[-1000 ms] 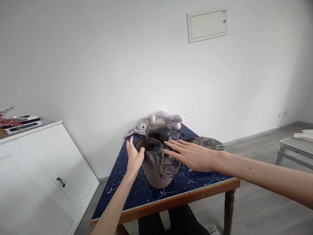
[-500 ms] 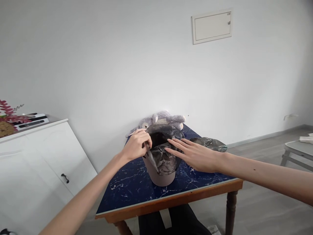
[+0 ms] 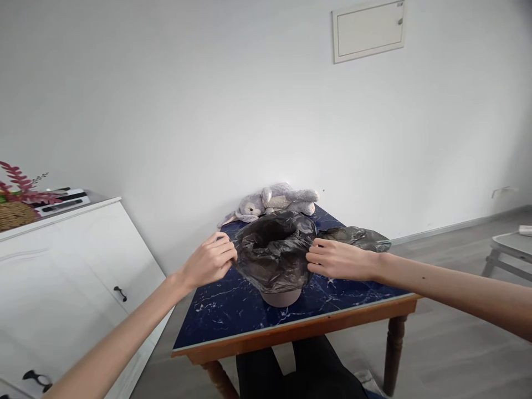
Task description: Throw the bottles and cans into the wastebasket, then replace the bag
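A black plastic garbage bag (image 3: 278,266) lines a greyish trash can (image 3: 281,299), its edge folded down over the outside so only the can's base shows. My left hand (image 3: 211,257) pinches the bag's edge at the left side. On the opposite side, my right hand (image 3: 330,259) grips the bag with curled fingers. The bag's mouth gapes between both hands, dark inside. Behind my right hand lies another crumpled dark plastic bag (image 3: 357,237).
The can stands on a blue marble-patterned table (image 3: 224,310) with a wooden edge. A grey plush rabbit (image 3: 270,200) lies at the back by the wall. A white cabinet (image 3: 83,277) is at left, a grey stool (image 3: 513,246) at far right.
The bag's front edge has come down lower over the can. My left hand moved outward to the left, and my right hand went from spread fingers to gripping the bag's right side.
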Motion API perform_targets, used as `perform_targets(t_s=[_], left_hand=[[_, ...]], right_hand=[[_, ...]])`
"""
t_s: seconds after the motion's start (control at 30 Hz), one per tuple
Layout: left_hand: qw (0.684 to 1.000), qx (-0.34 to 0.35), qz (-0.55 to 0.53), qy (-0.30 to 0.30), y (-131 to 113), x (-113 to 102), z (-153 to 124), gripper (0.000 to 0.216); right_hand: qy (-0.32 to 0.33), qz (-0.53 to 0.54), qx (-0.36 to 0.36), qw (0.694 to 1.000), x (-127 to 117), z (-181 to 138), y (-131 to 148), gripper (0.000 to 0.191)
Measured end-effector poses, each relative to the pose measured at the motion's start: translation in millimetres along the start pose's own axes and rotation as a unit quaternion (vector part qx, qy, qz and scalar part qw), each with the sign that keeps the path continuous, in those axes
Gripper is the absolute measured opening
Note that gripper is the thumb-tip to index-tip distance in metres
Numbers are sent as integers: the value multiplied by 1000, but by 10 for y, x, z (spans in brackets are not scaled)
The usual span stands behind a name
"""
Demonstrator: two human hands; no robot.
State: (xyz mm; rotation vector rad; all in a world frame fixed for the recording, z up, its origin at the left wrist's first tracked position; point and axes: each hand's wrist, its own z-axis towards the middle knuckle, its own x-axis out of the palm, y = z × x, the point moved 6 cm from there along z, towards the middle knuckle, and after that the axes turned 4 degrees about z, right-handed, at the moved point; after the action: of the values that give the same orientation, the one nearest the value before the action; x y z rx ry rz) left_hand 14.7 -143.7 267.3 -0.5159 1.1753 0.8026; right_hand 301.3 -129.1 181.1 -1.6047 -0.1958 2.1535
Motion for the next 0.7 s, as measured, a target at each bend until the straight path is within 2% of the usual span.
perform_targets(t_s=[0.1, 0.2, 0.33, 0.4, 0.47, 0.57, 0.63, 0.7], left_hand=[[1000, -2, -11, 17, 63, 132, -61, 17], [1000, -11, -28, 1, 100, 191, -96, 10], [988, -94, -32, -116, 188, 142, -20, 29], [975, -147, -38, -162, 252, 155, 87, 39], [967, -186, -58, -167, 332, 221, 238, 43], [959, -217, -101, -150, 505, 320, 465, 41], [952, -233, -132, -149, 671, 361, 580, 41], [941, -254, -165, -154, 875, 410, 668, 41]], right_hand=[[5, 42, 15, 999, 52, -54, -53, 33], [-5, 107, 49, 993, -83, -118, -141, 21], [-70, 181, 168, 966, -375, -153, -376, 24], [-110, 198, 236, 945, -416, -119, -529, 27], [-143, 213, 290, 922, -347, -38, -689, 35], [-177, 246, 356, 884, -90, 144, -961, 54], [-184, 281, 388, 858, 135, 275, -1155, 51], [-182, 322, 409, 834, 367, 382, -1337, 36]])
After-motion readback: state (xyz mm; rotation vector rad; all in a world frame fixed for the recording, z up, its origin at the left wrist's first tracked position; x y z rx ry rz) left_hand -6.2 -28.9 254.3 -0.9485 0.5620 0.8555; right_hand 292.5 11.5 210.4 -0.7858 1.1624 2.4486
